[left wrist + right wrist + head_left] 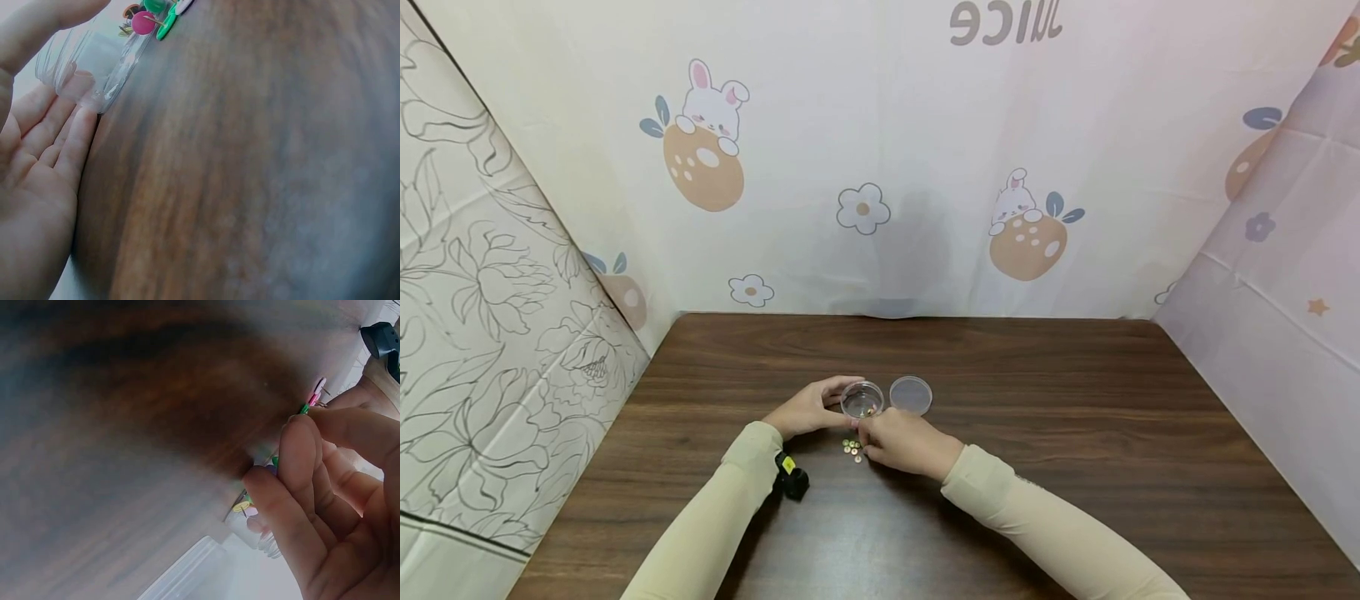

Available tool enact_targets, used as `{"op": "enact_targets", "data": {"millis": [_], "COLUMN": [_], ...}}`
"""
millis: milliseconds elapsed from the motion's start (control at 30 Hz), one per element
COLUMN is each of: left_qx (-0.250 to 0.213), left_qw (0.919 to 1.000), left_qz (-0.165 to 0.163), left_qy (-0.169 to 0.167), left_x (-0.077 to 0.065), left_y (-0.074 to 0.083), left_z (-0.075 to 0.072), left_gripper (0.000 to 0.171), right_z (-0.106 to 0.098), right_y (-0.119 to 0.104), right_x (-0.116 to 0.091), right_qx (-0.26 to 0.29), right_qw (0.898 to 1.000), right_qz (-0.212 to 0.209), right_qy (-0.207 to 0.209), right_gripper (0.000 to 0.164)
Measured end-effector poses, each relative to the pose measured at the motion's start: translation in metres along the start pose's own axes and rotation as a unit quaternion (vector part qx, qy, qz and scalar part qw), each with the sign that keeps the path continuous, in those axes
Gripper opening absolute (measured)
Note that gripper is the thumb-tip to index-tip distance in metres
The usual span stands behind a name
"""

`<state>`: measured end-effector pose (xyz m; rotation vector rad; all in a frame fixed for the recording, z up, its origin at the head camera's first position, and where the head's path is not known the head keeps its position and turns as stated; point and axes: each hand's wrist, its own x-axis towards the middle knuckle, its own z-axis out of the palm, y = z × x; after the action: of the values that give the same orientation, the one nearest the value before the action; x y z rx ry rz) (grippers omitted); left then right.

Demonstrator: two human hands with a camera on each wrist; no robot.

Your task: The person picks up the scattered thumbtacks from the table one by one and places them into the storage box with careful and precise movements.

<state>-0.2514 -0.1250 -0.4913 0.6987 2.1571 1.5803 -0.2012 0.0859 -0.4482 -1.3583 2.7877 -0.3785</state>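
Observation:
My left hand [805,412] holds a round clear plastic box [854,403], thumb on the near side and fingers on the far side. A few small thumbtacks [871,412] lie inside it. Just in front of the box, several loose thumbtacks [854,452] are on the table, their colours clearer in the left wrist view, where a pink thumbtack [143,22] shows beside green ones. Right beside them is my right hand [910,442], fingers curled and tips together. In the right wrist view its fingertips pinch a green thumbtack [304,409], mostly hidden by them.
A round clear lid [911,395] lies on the brown wooden table [1037,400], right of the box and behind my right hand. A black wrist camera [793,482] hangs by my left cuff. Printed curtains [797,250] border the table at the back and sides.

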Motion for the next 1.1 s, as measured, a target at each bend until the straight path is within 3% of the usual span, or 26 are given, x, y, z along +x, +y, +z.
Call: {"op": "enact_targets", "data": {"millis": [600,1100], "left_qx": [-0.001,-0.013], "left_qw": [0.9999,0.9999], "left_qz": [0.014,0.0], "left_qy": [-0.002,0.0], "left_x": [0.001,0.002], "left_y": [-0.001,-0.003], "left_z": [0.0,0.001], "left_gripper": [0.071,0.074], "right_z": [-0.001,-0.004], "right_y": [0.003,0.012], "right_x": [-0.001,-0.002], "right_qx": [0.009,0.071], "right_qw": [1.0,0.997], "right_qz": [-0.01,-0.027], "right_qy": [0.008,-0.011], "right_gripper": [0.014,0.013]}}
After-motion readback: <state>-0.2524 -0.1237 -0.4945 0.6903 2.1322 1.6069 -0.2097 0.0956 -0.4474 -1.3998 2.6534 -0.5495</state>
